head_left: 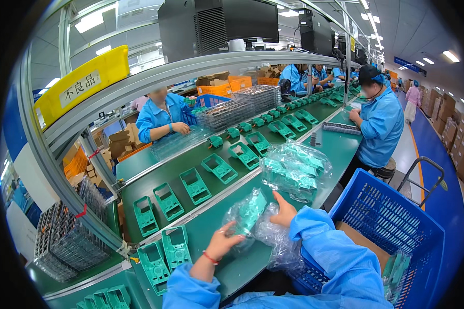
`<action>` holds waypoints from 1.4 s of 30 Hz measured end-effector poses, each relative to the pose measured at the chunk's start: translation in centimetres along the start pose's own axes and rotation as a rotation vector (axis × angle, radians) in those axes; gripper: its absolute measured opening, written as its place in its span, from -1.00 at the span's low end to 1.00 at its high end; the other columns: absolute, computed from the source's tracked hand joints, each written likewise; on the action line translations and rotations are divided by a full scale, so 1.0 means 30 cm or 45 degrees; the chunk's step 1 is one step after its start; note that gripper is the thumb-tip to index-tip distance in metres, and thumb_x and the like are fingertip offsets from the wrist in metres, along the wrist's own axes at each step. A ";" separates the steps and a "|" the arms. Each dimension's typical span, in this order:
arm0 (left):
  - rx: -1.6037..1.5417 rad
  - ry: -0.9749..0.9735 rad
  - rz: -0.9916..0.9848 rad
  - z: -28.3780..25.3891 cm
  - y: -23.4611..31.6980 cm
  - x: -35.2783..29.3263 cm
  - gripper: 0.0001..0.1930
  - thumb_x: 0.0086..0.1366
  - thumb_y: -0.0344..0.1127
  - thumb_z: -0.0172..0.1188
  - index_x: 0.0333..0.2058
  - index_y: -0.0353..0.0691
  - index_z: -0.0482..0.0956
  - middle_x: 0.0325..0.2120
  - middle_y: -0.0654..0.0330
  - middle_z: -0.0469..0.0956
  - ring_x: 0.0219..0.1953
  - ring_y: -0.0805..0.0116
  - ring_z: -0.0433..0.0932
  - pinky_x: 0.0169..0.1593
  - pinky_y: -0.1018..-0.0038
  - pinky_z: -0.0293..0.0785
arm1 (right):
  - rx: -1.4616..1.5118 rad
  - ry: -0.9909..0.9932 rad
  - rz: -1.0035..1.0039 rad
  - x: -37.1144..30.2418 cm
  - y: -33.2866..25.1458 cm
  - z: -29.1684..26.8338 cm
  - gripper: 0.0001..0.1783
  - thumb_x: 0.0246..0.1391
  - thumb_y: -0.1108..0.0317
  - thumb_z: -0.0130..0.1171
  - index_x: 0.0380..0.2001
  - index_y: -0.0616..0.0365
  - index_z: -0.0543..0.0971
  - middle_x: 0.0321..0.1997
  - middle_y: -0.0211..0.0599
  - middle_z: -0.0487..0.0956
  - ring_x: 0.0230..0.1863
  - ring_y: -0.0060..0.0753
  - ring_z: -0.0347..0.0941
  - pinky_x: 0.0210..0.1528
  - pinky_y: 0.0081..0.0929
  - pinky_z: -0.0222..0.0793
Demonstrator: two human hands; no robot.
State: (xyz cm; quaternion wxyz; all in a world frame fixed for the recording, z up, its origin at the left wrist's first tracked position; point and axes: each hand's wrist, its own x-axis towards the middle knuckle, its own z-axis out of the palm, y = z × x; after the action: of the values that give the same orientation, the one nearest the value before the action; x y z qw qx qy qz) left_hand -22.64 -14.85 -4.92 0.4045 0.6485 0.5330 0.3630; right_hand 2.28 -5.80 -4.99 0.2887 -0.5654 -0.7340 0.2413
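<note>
A clear plastic bag with a green plastic housing (pixel 253 210) in it lies tilted over the near worktop. The fingers of my left hand (pixel 220 245) are closed on its lower left side. My right hand (pixel 284 212), thumb raised, grips crumpled clear plastic film (pixel 279 239) right beside the bagged housing; part of its fingers is hidden. Just beyond sits a pile of bagged green housings (pixel 296 167). Two bare green housings (pixel 153 265) rest on the worktop to the left of my left hand.
Green housings (pixel 195 185) stand in a row on the green conveyor (pixel 139 193). A blue crate (pixel 397 206) with bagged parts is at my right. Metal posts and a yellow sign (pixel 82 85) rise at left. Co-workers sit across (pixel 162 116) and at far right (pixel 381 121).
</note>
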 end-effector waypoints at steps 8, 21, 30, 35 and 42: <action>-1.622 -0.589 -0.138 -0.001 0.041 -0.186 -0.31 0.14 -0.07 0.08 0.16 -0.33 0.13 -0.02 -0.10 0.35 -0.06 0.01 0.44 -0.05 0.23 0.41 | 0.790 -0.222 -0.387 -0.022 -0.067 -0.003 -0.63 -0.15 0.42 0.27 -0.18 0.19 0.53 -0.24 -0.29 0.55 -0.19 -0.57 0.39 -0.16 -0.55 0.32; -1.159 0.009 0.045 -0.045 -0.035 -0.225 -0.18 -0.03 -0.52 0.25 0.21 -0.34 0.01 0.10 0.08 0.21 0.11 0.18 0.29 0.06 0.40 0.27 | 1.146 0.801 -0.321 0.063 0.089 -0.061 -0.94 -0.18 0.53 0.10 -0.53 0.20 0.44 -0.54 -0.47 0.48 -0.47 -0.64 0.33 -0.43 -0.59 0.27; -1.365 -0.004 0.114 -0.024 -0.104 -0.229 -0.41 -0.11 -0.68 -0.01 0.02 -0.24 0.37 -0.04 0.06 0.41 0.10 0.18 0.31 0.14 0.36 0.21 | 0.155 -0.144 -0.230 -0.061 -0.058 -0.077 -0.64 -0.38 0.29 0.16 -0.40 0.21 0.47 -0.50 0.00 0.50 -0.42 -0.01 0.45 -0.33 -0.28 0.33; -1.157 0.059 0.011 -0.002 -0.103 -0.202 -0.79 0.09 -0.53 0.15 -0.25 -0.28 0.48 -0.16 0.06 0.44 -0.08 0.13 0.42 0.03 0.25 0.34 | 0.111 -0.180 -0.310 -0.060 -0.061 -0.065 -0.64 -0.37 0.28 0.16 -0.39 0.20 0.49 -0.46 -0.02 0.52 -0.38 -0.01 0.47 -0.30 -0.28 0.35; -1.032 0.171 0.248 0.024 -0.199 -0.208 -0.98 0.16 -0.51 0.07 -0.41 -0.28 0.47 -0.47 0.14 0.48 -0.33 0.29 0.46 -0.22 0.44 0.40 | 0.070 -0.185 -0.280 -0.056 -0.058 -0.048 -0.63 -0.37 0.28 0.18 -0.37 0.22 0.50 -0.45 -0.01 0.53 -0.37 0.00 0.47 -0.28 -0.28 0.36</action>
State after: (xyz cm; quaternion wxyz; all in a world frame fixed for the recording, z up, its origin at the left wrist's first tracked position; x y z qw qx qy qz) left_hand -25.43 -20.47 -10.92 0.5550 0.4590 0.3084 0.6214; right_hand 2.40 -7.81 -3.04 0.2748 -0.4546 -0.8036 0.2685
